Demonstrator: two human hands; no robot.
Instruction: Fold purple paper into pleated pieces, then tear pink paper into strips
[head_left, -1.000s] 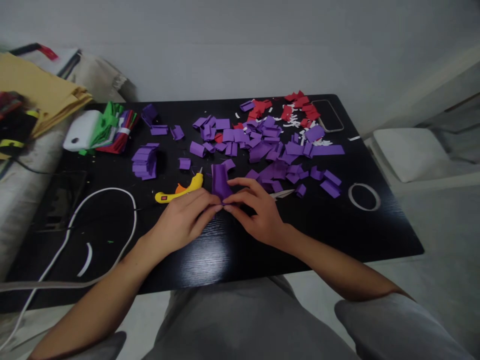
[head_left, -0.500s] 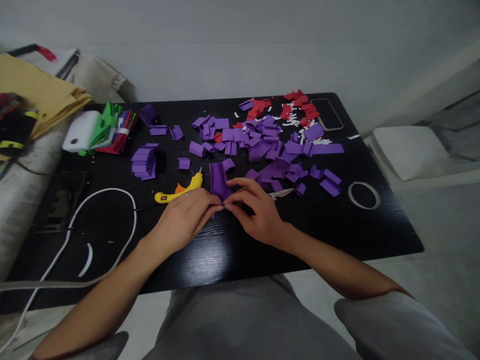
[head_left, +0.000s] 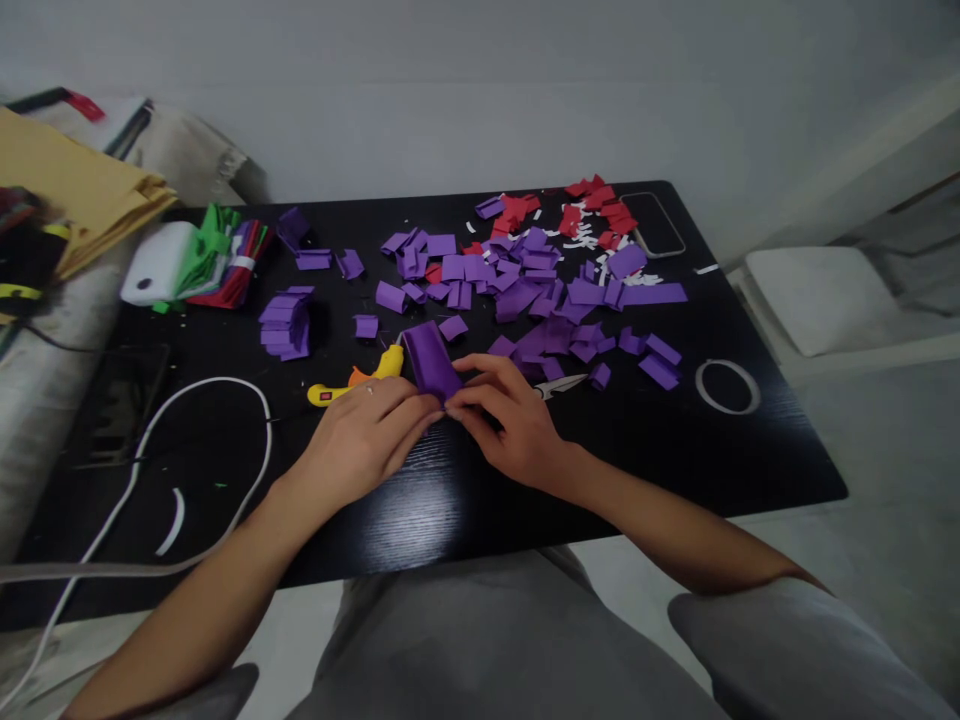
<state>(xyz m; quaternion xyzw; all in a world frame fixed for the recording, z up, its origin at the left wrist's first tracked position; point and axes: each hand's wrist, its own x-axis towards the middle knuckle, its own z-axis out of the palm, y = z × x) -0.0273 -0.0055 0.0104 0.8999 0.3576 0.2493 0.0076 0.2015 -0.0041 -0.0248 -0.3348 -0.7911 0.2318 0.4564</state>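
Observation:
A purple paper strip [head_left: 433,362] stands between my hands, tilted to the left and slightly curled. My left hand [head_left: 369,428] pinches its lower end with closed fingers. From the other side, my right hand [head_left: 506,420] pinches the same end, thumb and index finger meeting the left fingertips. The pinched edge itself is mostly hidden by the fingers. Just beyond my left hand lies a yellow glue gun [head_left: 386,366] with an orange trigger. A pair of scissors [head_left: 561,386] pokes out past my right hand, its handles covered.
Many folded purple paper pieces [head_left: 525,290] spread over the black table [head_left: 600,540], with red pieces [head_left: 592,200] and white scraps behind. A roll of tape [head_left: 727,387] lies right. A white cable [head_left: 262,400] loops at left. Green and red bundles [head_left: 225,265] sit back left.
The purple strip's upper end has leaned to the left and its broad face has turned more toward me. Both hands keep nearly the same place and grip.

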